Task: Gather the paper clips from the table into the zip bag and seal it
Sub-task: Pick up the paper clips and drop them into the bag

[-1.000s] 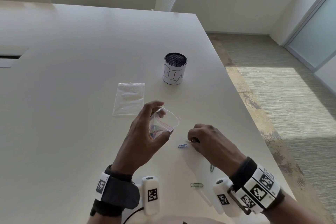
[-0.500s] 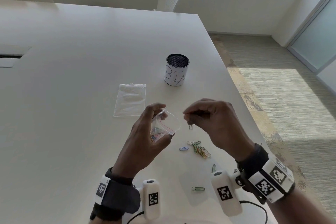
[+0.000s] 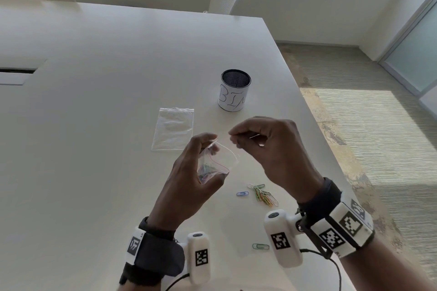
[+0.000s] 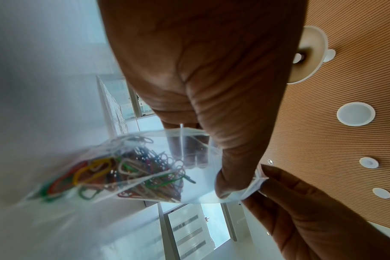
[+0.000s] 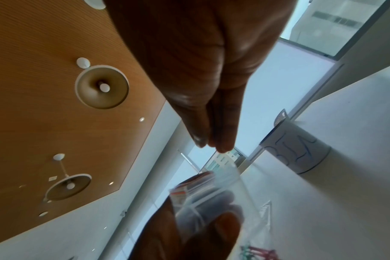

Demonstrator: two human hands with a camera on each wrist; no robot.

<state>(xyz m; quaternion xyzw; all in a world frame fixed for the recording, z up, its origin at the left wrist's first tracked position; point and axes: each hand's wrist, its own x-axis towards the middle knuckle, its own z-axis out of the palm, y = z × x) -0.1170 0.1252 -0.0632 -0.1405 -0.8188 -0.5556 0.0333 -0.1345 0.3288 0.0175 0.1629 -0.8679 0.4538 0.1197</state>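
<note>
My left hand [image 3: 212, 157] holds a small clear zip bag [image 3: 220, 163] up off the white table, thumb and fingers pinching its sides so the mouth gapes. Many coloured paper clips [image 4: 131, 172] lie bunched in its bottom. My right hand [image 3: 234, 139] hovers at the bag's rim with thumb and fingertips [image 5: 220, 146] pressed together; no clip shows between them. On the table below lie a tangle of loose clips [image 3: 262, 195], a single blue clip [image 3: 242, 194] and a green clip [image 3: 260, 246] nearer me.
A second, flat zip bag [image 3: 173, 129] lies beyond my left hand. A mesh cup [image 3: 235, 90] with a handwritten paper label stands further back. The table's right edge [image 3: 331, 156] runs close beside my right hand, with carpet below. A chair stands at the far end.
My right hand lifted a clip off the table and carried it up and left to the bag's mouth. The clip that hung from its fingertips half a second ago no longer shows. My left hand stayed put.
</note>
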